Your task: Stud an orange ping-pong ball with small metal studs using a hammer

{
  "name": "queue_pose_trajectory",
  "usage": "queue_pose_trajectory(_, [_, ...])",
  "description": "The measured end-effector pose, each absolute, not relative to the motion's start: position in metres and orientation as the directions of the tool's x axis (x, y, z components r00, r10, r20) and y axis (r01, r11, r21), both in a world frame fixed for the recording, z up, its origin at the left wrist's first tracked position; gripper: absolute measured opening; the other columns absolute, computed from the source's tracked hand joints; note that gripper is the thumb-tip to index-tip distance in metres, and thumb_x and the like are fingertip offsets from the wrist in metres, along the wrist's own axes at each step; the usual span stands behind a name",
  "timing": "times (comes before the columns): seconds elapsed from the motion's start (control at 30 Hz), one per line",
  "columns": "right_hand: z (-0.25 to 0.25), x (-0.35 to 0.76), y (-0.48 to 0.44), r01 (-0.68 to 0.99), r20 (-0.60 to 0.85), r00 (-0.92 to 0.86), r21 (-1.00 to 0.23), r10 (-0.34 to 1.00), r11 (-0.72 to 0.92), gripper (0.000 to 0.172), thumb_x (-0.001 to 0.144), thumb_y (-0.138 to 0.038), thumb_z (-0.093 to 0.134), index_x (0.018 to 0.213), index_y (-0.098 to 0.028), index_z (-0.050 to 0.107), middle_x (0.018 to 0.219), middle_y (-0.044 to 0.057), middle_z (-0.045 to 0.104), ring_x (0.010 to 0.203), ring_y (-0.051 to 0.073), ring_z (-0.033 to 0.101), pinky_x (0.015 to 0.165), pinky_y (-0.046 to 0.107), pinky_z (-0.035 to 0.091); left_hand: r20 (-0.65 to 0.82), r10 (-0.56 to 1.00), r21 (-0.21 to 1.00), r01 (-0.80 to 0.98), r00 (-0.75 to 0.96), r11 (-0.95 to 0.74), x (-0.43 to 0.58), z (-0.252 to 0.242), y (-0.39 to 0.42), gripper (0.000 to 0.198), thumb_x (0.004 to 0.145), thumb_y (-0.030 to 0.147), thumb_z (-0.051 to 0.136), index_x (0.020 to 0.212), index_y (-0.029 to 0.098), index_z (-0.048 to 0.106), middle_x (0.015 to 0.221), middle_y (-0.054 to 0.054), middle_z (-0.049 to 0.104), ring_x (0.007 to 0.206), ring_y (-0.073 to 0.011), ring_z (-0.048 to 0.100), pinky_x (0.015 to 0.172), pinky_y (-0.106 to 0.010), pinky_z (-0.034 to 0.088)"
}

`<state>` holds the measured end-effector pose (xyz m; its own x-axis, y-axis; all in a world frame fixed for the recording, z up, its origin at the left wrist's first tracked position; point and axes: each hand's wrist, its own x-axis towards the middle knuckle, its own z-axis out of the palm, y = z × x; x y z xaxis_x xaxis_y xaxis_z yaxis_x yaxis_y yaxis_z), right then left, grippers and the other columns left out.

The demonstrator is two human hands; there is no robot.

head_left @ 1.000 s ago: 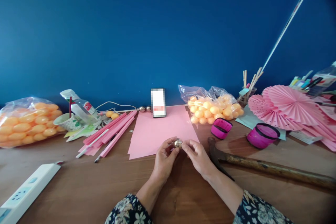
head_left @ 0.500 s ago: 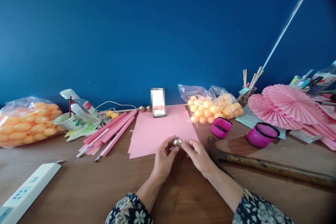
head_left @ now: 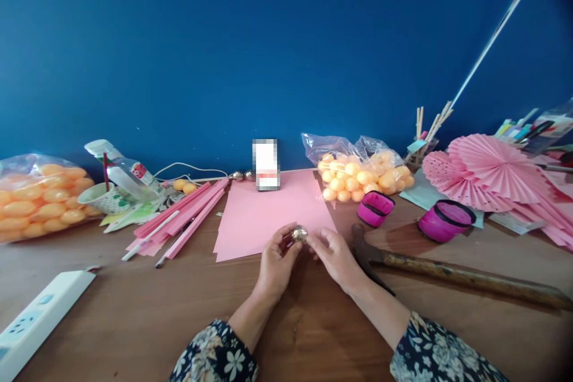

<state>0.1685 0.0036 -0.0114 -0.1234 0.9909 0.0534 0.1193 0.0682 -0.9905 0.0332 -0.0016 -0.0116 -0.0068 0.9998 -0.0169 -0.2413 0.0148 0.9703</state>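
Observation:
A small shiny gold metal ball [head_left: 299, 233] is pinched between the thumb and forefinger of my left hand [head_left: 276, 259]. My right hand [head_left: 333, 255] has its thumb and fingers drawn together at the ball's right edge; its fingertips partly hide what they grip there. Both hands are over the near edge of the pink paper sheets [head_left: 264, 221]. Two similar metal balls [head_left: 243, 175] lie at the back beside an upright phone [head_left: 266, 165] with a blurred screen.
A hammer [head_left: 447, 271] lies right of my hands, with two magenta bands [head_left: 447, 221] behind it. Bags of orange balls [head_left: 358, 176] stand at both sides. Pink paper strips [head_left: 183, 215] and a power strip [head_left: 45, 313] are left; folded pink paper fans [head_left: 487, 173] are right.
The whole view has shifted slightly, so everything sits a little higher and further left. Both hands keep nearly the same pose around the metal ball.

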Motion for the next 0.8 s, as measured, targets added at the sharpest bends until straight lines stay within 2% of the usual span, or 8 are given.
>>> queue_pose_trajectory(0.23, [-0.0134, 0.1684, 0.004, 0.159, 0.08, -0.1, -0.983, 0.992, 0.095, 0.028, 0.079, -0.043, 0.049, 0.077, -0.017, 0.057, 0.068, 0.002, 0.061, 0.063, 0.015, 0.056, 0.058, 0.026, 0.046, -0.016, 1.0, 0.974, -0.226, 0.005, 0.016, 0.0336, -0.0131, -0.0018, 0.039, 0.068, 0.019, 0.061, 0.107, 0.017, 0.054, 0.106, -0.009, 0.061, 0.101, -0.0207, 0.055, 0.09, -0.036, 0.042])
queue_pose_trajectory(0.6, [-0.0134, 0.1682, 0.0028, 0.213, 0.102, -0.082, -0.97, 0.991, 0.118, 0.028, 0.079, -0.043, 0.048, 0.075, -0.017, 0.057, 0.067, 0.003, 0.061, 0.062, 0.016, 0.056, 0.059, 0.027, 0.046, 0.027, 1.0, 0.986, -0.164, 0.007, -0.025, 0.0336, -0.0134, -0.0033, 0.037, 0.07, 0.018, 0.059, 0.106, 0.017, 0.054, 0.106, -0.008, 0.061, 0.101, -0.0204, 0.055, 0.092, -0.036, 0.04])
queue_pose_trajectory(0.8, [-0.0142, 0.1685, 0.0042, 0.299, 0.169, -0.068, -0.937, 0.983, 0.182, 0.027, 0.08, -0.04, 0.047, 0.072, -0.016, 0.058, 0.064, 0.002, 0.06, 0.06, 0.015, 0.055, 0.058, 0.026, 0.045, 0.039, 0.999, 0.989, -0.141, -0.001, -0.038, 0.0345, -0.0124, -0.0044, 0.036, 0.071, 0.017, 0.057, 0.107, 0.017, 0.054, 0.106, -0.007, 0.061, 0.1, -0.0194, 0.055, 0.091, -0.035, 0.04])
